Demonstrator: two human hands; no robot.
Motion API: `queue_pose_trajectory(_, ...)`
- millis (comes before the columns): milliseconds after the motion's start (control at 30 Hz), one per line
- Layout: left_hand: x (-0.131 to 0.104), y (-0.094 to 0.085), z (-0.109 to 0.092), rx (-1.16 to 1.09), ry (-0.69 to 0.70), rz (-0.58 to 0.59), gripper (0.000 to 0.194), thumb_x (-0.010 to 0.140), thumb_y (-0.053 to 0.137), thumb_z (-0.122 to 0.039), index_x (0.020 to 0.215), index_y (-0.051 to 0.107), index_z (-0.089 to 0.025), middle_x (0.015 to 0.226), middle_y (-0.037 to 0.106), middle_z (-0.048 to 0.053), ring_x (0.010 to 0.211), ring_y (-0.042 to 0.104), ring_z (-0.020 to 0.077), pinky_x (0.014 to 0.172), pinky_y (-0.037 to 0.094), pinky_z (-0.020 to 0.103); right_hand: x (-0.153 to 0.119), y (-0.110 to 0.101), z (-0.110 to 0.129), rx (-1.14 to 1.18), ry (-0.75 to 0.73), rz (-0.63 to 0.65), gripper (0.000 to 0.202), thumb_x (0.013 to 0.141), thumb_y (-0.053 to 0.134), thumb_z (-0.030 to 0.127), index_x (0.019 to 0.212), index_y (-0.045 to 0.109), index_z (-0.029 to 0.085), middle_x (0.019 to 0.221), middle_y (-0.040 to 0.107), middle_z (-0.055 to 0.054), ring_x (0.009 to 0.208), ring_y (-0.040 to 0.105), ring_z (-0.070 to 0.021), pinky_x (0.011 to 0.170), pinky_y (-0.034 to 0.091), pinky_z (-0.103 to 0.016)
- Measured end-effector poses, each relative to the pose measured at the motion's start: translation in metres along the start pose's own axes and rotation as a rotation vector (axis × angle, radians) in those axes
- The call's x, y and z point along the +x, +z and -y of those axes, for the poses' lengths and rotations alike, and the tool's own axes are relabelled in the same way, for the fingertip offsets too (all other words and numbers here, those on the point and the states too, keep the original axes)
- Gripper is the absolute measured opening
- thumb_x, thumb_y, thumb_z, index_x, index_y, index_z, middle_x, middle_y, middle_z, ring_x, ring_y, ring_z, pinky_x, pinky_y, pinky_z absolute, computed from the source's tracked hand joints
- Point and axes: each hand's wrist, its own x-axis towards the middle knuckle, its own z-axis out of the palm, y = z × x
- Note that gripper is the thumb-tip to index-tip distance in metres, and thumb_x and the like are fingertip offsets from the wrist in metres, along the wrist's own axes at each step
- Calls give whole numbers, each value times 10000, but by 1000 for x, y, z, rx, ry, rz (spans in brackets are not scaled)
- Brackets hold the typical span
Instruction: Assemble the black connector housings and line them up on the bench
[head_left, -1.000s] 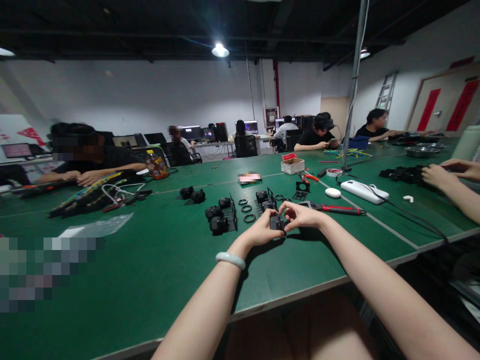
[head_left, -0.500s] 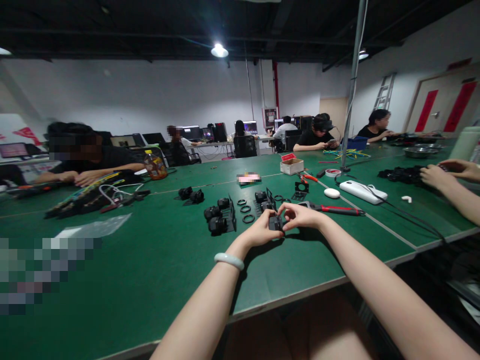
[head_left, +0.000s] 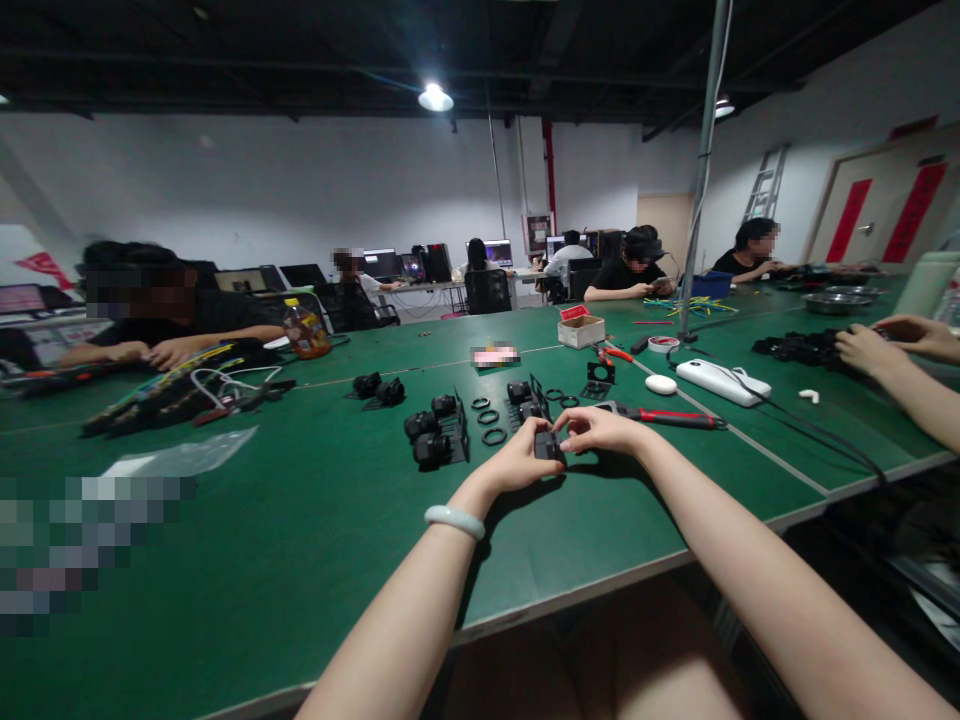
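Note:
My left hand (head_left: 523, 458), with a pale bangle on the wrist, grips a small black part (head_left: 548, 446) just above the green table (head_left: 360, 530). The thumb and fingers of my right hand (head_left: 592, 430) are closed on the right side of that same part. Black assemblies with round knobs (head_left: 433, 432) stand to the left of my hands. Several black rings (head_left: 488, 417) lie between them and my left hand. More black assemblies (head_left: 519, 393) sit just beyond my fingers, partly hidden. A black bracket (head_left: 601, 374) stands farther back.
A red-handled tool (head_left: 679, 418) lies right of my hands, near a white power bank (head_left: 722, 383) with a cable. Behind are a small open box (head_left: 581, 329) and a bottle (head_left: 306, 330). Another person's hands (head_left: 874, 355) work at the right; others sit around.
The view has shifted slightly. My hands remain on the black part, with only a small change in the right fingers.

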Motion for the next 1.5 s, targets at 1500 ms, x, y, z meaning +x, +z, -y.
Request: queue_pose_trajectory(1500, 2, -1, 9, 41, 65, 7, 520, 573, 574, -273, 1023, 335, -166, 875, 448, 25, 742, 452, 117, 620, 391, 210, 14, 4, -18, 194, 146, -49, 394, 701, 397, 494, 688, 512, 117, 553, 435, 2, 454, 392, -59, 467, 329, -205)
